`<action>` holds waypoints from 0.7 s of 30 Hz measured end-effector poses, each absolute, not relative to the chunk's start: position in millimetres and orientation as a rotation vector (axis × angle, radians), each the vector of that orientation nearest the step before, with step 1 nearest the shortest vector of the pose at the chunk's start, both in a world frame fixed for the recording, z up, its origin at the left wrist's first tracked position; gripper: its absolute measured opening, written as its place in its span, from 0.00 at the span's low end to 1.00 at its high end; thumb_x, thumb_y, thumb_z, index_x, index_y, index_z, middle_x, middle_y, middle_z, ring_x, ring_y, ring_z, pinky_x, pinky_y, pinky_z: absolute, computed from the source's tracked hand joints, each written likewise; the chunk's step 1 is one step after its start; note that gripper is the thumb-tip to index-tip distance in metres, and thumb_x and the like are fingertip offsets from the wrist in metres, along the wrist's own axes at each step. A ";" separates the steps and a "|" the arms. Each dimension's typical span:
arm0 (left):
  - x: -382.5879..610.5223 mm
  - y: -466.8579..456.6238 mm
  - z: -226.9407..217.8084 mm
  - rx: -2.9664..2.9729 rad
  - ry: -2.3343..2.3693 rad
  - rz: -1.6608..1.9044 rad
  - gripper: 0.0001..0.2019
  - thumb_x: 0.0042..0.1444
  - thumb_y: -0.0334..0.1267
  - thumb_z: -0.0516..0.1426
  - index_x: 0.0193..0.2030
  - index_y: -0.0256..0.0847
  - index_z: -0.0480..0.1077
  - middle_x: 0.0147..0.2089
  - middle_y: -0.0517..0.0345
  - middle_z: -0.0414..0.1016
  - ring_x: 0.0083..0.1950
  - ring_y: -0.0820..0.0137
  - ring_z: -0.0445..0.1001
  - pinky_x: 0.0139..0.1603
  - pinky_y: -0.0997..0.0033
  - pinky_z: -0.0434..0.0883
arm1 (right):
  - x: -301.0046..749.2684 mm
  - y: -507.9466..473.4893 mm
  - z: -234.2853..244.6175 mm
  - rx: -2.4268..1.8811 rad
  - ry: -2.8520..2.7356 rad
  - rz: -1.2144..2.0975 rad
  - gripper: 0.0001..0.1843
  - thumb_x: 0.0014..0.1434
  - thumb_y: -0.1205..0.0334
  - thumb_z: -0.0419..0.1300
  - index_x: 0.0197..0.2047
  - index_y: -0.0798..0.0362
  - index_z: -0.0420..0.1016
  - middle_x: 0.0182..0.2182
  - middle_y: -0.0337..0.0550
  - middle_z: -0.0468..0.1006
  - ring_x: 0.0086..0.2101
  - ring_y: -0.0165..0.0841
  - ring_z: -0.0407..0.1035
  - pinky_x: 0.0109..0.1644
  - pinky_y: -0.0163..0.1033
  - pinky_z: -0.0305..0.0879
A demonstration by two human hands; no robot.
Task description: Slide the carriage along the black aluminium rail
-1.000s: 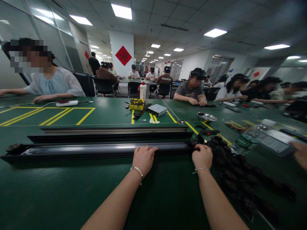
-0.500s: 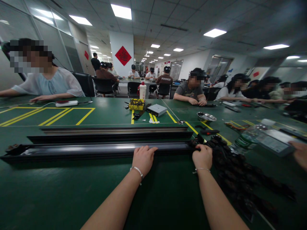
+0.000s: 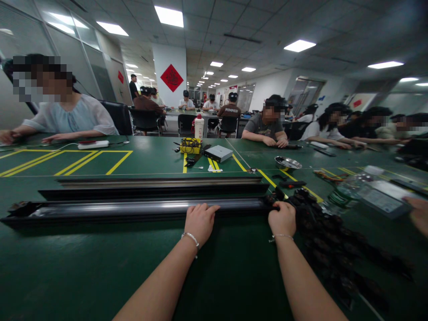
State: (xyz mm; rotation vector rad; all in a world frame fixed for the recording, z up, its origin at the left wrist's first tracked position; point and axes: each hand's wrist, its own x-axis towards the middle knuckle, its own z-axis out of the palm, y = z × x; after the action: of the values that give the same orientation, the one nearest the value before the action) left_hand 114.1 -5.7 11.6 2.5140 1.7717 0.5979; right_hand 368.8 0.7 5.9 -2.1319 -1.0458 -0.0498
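A long black channel-shaped housing (image 3: 100,219) lies across the green table, with a shiny grey tube or strip (image 3: 127,207) along its inside. My left hand (image 3: 199,225) rests over its near edge right of the middle, fingers bent over the rim and gripping it. At the right end, my right hand (image 3: 282,219) is closed, thumb and forefinger pinched at a small black end piece (image 3: 274,196). What lies under those fingers is mostly hidden. A similar dark end part (image 3: 22,207) sits at the left end.
Two more long black channels (image 3: 150,191) lie just behind. Right of my right hand is a heap of dark parts (image 3: 334,240), then a plastic bottle (image 3: 347,191). Farther back are a metal bowl (image 3: 288,163) and grey box (image 3: 219,154). A co-worker's hand (image 3: 417,211) shows at far right.
My hands and the black channel stay in place. The co-worker at left has drawn one hand back along the table. Small hand movements show among the people at right.
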 end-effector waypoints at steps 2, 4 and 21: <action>114.0 -5.9 11.8 2.507 1.778 0.595 0.15 0.58 0.40 0.44 0.50 0.57 0.64 0.38 0.59 0.68 0.42 0.70 0.64 0.44 0.66 0.54 | 368.6 0.5 6.0 -2.139 -1.039 -0.042 0.14 0.44 0.70 0.48 0.33 0.51 0.69 0.43 0.40 0.63 0.32 0.28 0.61 0.34 0.35 0.55; 113.8 -6.2 12.3 2.513 1.771 0.602 0.15 0.58 0.40 0.44 0.50 0.57 0.64 0.38 0.59 0.68 0.42 0.70 0.64 0.44 0.66 0.54 | 368.8 0.5 6.0 -2.137 -1.040 -0.036 0.14 0.43 0.69 0.48 0.33 0.51 0.70 0.44 0.40 0.63 0.32 0.28 0.61 0.34 0.35 0.55; 114.3 -6.1 13.0 2.493 1.780 0.582 0.15 0.58 0.39 0.45 0.50 0.57 0.63 0.39 0.59 0.69 0.42 0.70 0.63 0.44 0.65 0.54 | 371.4 0.5 6.2 -2.130 -1.033 -0.035 0.14 0.43 0.70 0.48 0.34 0.51 0.69 0.42 0.42 0.63 0.33 0.30 0.62 0.38 0.36 0.56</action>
State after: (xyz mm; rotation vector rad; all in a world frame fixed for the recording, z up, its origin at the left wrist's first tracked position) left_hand 114.3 -6.1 13.0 2.4928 1.7797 0.5819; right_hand 371.4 0.5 6.2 -2.1301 -1.0334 -0.0352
